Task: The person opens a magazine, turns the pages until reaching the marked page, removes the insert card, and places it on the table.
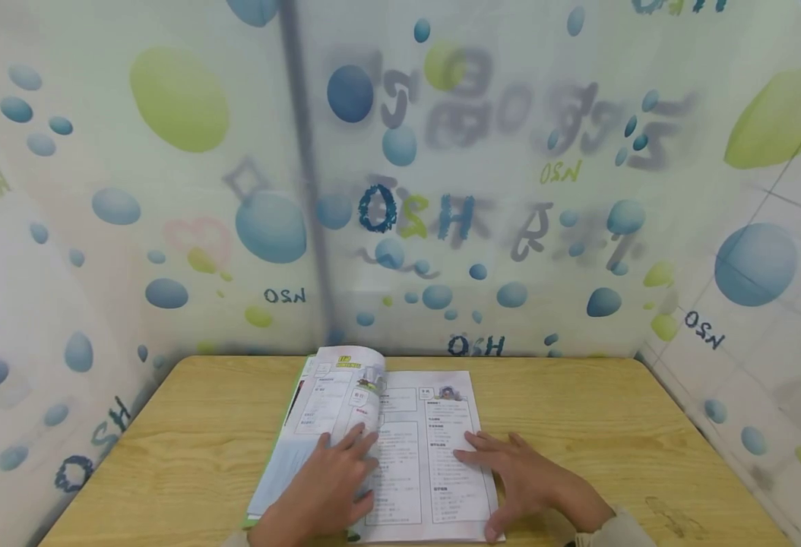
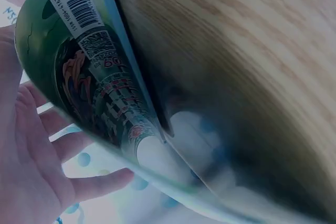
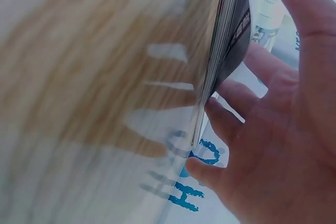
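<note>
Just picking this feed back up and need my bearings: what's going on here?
A person has a magazine lying open on a wooden table. Their left hand rests on the left page, which bows up toward the fold. The fingers of their right hand touch the right page, with the thumb at its lower right corner. Both pages show printed text, too small to read for the most part.

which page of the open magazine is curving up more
The left page, the one with the yellow-green heading at its top: it bulges visibly upward, while the right page, partly under the right hand, lies flatter.
</note>
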`<state>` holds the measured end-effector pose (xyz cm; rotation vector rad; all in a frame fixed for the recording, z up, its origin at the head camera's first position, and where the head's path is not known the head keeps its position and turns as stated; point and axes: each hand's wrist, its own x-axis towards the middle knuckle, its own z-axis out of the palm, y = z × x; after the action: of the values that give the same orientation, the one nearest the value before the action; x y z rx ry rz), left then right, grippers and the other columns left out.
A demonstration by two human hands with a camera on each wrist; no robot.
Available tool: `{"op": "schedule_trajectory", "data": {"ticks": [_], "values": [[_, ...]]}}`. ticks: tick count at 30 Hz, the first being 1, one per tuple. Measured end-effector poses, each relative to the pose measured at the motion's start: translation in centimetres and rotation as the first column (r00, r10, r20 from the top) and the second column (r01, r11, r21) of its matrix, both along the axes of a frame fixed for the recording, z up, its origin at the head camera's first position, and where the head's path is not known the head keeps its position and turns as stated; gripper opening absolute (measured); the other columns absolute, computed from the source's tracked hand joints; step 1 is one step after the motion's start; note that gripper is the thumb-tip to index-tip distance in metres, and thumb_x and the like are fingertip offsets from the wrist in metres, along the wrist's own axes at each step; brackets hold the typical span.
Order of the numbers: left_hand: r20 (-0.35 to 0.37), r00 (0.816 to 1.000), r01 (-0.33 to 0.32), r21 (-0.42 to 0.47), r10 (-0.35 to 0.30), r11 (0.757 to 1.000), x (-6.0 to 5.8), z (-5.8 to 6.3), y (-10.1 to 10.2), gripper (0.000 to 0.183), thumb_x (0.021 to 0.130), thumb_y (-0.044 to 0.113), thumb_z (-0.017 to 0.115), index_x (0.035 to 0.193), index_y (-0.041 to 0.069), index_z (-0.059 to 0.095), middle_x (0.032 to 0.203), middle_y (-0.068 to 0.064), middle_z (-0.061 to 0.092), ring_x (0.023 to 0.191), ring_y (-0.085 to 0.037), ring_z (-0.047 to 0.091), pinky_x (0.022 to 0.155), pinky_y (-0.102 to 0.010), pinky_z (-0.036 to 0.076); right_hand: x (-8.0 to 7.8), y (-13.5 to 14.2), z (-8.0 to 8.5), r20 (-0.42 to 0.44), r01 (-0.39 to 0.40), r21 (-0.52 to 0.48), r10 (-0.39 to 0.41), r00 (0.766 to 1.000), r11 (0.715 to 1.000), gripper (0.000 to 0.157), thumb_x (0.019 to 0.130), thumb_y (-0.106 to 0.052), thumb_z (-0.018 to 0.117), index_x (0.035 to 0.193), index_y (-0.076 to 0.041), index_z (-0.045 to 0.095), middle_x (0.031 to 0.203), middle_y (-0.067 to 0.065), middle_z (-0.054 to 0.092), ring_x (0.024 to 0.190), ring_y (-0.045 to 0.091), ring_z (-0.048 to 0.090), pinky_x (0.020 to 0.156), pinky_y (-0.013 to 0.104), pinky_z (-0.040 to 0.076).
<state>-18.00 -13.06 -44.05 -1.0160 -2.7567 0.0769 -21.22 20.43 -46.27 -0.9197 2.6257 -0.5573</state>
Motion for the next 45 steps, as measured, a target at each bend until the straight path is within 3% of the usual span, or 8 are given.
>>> {"op": "schedule_trajectory", "data": {"ticks": [13,27,32,38,45], "values": [[0.127,0.991,-0.058,0.077,0.048,0.995,-0.1,-0.4,-0.3,0.034,0.087,0.035,0.069,0.111,0.012,0.073,0.137,-0.011,0.058,0.129,-0.036,0.053,0.08,-0.069,0.048,-0.2,0.0,0.1,0.019,0.002,-0.003,-0.002,1.0,1.0,0.101,0.063,-0.075,0.075,0.15,-0.032,0.046,0.16,0.008,0.032,0.147,0.032,0.028,0.112,0.068,0.014],[0.119,0.991,-0.072,0.076,0.063,0.995,-0.1,-0.2,-0.1,0.037,0.088,0.041,0.066,0.107,0.01,0.073,0.135,-0.014,0.059,0.128,-0.039,0.053,0.079,-0.065,0.05,-0.4,0.0,0.3,-0.014,-0.011,-0.042,0.01,1.0,0.999,0.091,0.068,-0.07,0.076,0.145,-0.028,0.053,0.156,0.008,0.041,0.143,0.033,0.037,0.109,0.069,0.024],[0.121,0.989,-0.096,0.093,0.085,0.991,0.2,-0.2,0.1,0.058,0.086,0.06,0.064,0.108,0.008,0.074,0.135,-0.014,0.059,0.128,-0.038,0.053,0.078,-0.065,0.05,-0.5,-0.1,0.5,-0.005,0.006,-0.04,-0.006,1.0,0.999,0.088,0.07,-0.069,0.076,0.144,-0.027,0.055,0.155,0.008,0.042,0.142,0.033,0.038,0.108,0.068,0.024],[0.141,0.984,-0.126,0.09,0.113,0.988,0.2,-0.1,0.5,0.094,0.07,0.086,0.058,0.112,0.004,0.072,0.137,-0.015,0.057,0.13,-0.04,0.05,0.081,-0.068,0.048,-0.6,-0.4,0.8,-0.018,0.025,-0.008,-0.025,1.0,1.0,0.084,0.073,-0.074,0.069,0.142,-0.027,0.058,0.153,0.007,0.045,0.141,0.034,0.04,0.109,0.065,0.027],[0.047,0.993,-0.11,0.046,0.107,0.993,0.9,-0.4,0.9,0.109,0.061,0.094,0.055,0.117,0.001,0.07,0.135,-0.015,0.058,0.13,-0.042,0.049,0.091,-0.071,0.041,-0.6,-0.8,1.0,-0.022,0.05,0.009,-0.05,0.999,0.999,0.087,0.075,-0.076,0.066,0.143,-0.022,0.057,0.15,0.004,0.049,0.139,0.031,0.042,0.109,0.06,0.032]]}}
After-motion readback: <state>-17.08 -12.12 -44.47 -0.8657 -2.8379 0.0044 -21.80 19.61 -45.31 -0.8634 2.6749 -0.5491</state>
